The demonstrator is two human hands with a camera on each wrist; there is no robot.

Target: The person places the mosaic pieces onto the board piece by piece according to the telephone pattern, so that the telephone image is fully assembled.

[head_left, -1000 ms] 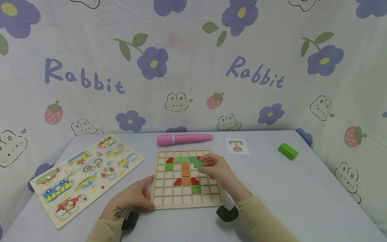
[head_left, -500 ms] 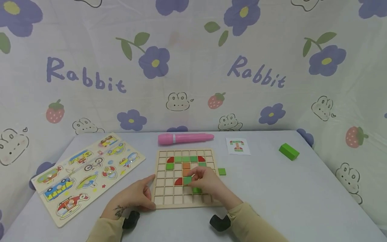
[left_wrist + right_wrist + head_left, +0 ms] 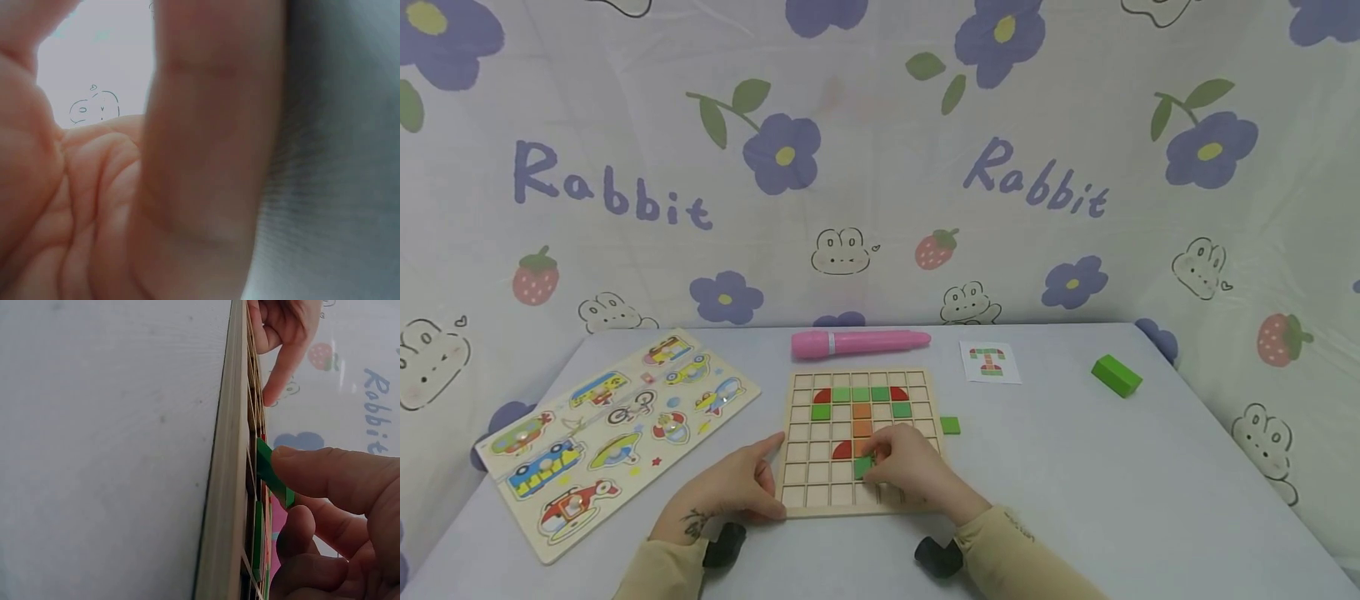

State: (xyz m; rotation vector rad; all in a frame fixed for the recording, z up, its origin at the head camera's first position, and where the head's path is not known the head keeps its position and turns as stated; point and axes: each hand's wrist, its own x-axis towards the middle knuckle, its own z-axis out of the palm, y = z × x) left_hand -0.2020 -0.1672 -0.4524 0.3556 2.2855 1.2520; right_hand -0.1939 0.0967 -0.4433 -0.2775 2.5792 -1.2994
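My right hand (image 3: 910, 462) pinches a green square tile (image 3: 862, 467) between thumb and fingers, low over the wooden grid board (image 3: 820, 512). In the right wrist view this green tile (image 3: 269, 465) is tilted, its lower edge right at the grid, and another green tile (image 3: 258, 537) lies flat in a cell. On the board are red rounded pieces (image 3: 843, 450), more green tiles (image 3: 861, 395) and a column of orange squares (image 3: 861, 428). My left hand (image 3: 730, 487) rests at the board's left side, thumb at the near corner, forefinger extended along the edge.
A loose green tile (image 3: 951, 426) lies off the board's right edge. Behind are a pink pen-like stick (image 3: 861, 343) and a pattern card (image 3: 1003, 367). A green block (image 3: 1116, 376) lies at the far right, a vehicle puzzle board (image 3: 651, 454) at left.
My right hand has moved down and left from the board's upper right, with a green tile in its fingers. A green tile now lies beneath the right red piece. The left hand stays put.
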